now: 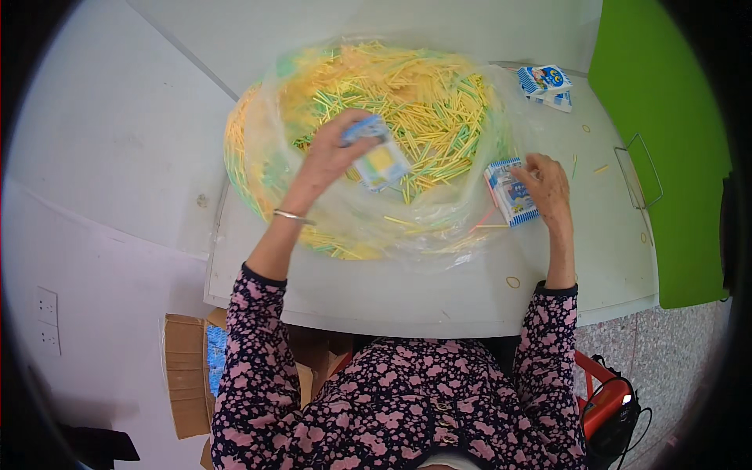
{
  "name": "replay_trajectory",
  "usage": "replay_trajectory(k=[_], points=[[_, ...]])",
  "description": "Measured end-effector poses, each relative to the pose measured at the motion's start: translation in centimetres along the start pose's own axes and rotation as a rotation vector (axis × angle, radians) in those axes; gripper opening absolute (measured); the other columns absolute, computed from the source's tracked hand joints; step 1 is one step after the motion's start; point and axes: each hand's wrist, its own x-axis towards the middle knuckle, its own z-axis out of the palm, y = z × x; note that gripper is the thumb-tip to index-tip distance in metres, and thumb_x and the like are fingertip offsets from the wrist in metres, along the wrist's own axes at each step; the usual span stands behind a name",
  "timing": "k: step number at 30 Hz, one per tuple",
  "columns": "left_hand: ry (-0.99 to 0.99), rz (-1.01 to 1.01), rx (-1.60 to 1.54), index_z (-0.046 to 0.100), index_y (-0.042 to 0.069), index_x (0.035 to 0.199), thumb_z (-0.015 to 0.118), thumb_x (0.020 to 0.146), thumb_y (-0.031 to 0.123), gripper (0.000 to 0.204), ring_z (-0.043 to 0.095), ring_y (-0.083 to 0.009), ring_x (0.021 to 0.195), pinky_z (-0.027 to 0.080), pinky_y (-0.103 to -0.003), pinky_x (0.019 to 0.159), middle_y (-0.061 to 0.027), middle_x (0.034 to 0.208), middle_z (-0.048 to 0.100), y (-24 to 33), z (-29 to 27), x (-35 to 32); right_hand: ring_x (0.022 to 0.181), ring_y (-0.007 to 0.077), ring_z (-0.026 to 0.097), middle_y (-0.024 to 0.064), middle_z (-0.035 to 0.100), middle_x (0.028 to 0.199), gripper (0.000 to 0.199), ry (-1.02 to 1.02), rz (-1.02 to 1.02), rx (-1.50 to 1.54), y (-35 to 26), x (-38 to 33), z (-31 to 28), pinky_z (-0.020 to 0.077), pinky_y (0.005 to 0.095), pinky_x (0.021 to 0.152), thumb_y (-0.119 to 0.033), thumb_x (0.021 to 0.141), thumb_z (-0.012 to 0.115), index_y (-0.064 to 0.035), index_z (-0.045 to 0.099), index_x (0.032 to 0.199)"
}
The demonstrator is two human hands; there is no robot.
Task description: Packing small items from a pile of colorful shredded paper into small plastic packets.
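Observation:
My left hand (330, 153) grips a small blue-and-white packet (380, 159), slightly blurred, above a big clear plastic bag (274, 117). Inside the bag lie a great many thin yellow and green sticks (439, 117), loose and jumbled. To the right of the bag, my right hand (548, 188) has its thumb and fingers closed on the edge of another blue-and-white packet (513, 205), which lies on the table. Part of that packet is covered by my fingers. A pink stick (483, 219) and a few yellow ones rest beside it.
Two more blue-and-white packets (546, 81) lie at the table's back right. A rubber band (513, 282) and loose sticks are scattered on the white table (423, 305). A green panel (666, 141) with a wire handle (644, 168) borders the right. A cardboard box (186, 376) stands below left.

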Motion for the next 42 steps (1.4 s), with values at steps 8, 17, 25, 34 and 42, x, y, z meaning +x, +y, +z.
replay_trajectory(k=[8, 17, 25, 34, 42], points=[[0.173, 0.065, 0.838, 0.057, 0.008, 0.107, 0.071, 0.071, 0.017, 0.040, 0.051, -0.0287, 0.105, 0.040, -0.038, 0.089, -0.0120, 0.112, 0.057, -2.3, -1.9, -1.0, 0.082, 0.0300, 0.052, 0.0114, 0.054, 0.081, 0.029, 0.056, 0.062, -0.364, 3.3, -0.4, 1.5, 0.0425, 0.0408, 0.071, -0.029, 0.067, 0.070, -0.0040, 0.057, 0.074], [-0.013, 0.370, 0.411, 0.058, 0.009, 0.104, 0.070, 0.073, 0.026, 0.037, 0.049, -0.0310, 0.108, 0.036, -0.041, 0.093, -0.0129, 0.112, 0.056, 1.6, 8.5, 2.4, 0.077, 0.0280, 0.050, 0.0095, 0.056, 0.080, 0.013, 0.385, -0.369, -0.282, 1.5, 0.1, 0.4, 0.0416, 0.0372, 0.069, -0.008, 0.071, 0.066, 0.0004, 0.059, 0.078], [-0.134, 0.431, 0.317, 0.063, 0.009, 0.096, 0.068, 0.076, 0.024, 0.026, 0.054, -0.0268, 0.097, 0.040, -0.038, 0.084, -0.0101, 0.099, 0.061, 4.9, 13.5, 4.5, 0.076, 0.0223, 0.051, 0.0071, 0.058, 0.079, 0.013, 0.150, -0.416, 0.047, -1.9, -0.6, -1.4, 0.0410, 0.0318, 0.068, -0.009, 0.076, 0.064, -0.0010, 0.065, 0.086], [-0.103, 0.230, 0.013, 0.066, 0.002, 0.082, 0.063, 0.080, 0.015, 0.014, 0.056, -0.0157, 0.061, 0.043, -0.031, 0.057, -0.0105, 0.066, 0.060, 3.9, 12.7, 4.6, 0.058, 0.0045, 0.046, -0.0001, 0.056, 0.064, 0.016, 0.014, -0.096, 0.452, -2.7, -0.5, 0.0, 0.0371, 0.0215, 0.052, -0.011, 0.083, 0.061, 0.0039, 0.063, 0.088], [0.002, 0.362, 0.186, 0.061, 0.000, 0.075, 0.062, 0.080, 0.020, 0.020, 0.049, -0.0274, 0.053, 0.038, -0.036, 0.052, -0.0145, 0.058, 0.051, 3.2, 12.7, 4.0, 0.054, 0.0040, 0.039, -0.0020, 0.051, 0.060, 0.019, -0.079, -0.071, 0.414, -3.1, -0.5, 0.8, 0.0313, 0.0228, 0.047, -0.016, 0.085, 0.061, 0.0026, 0.063, 0.083]])
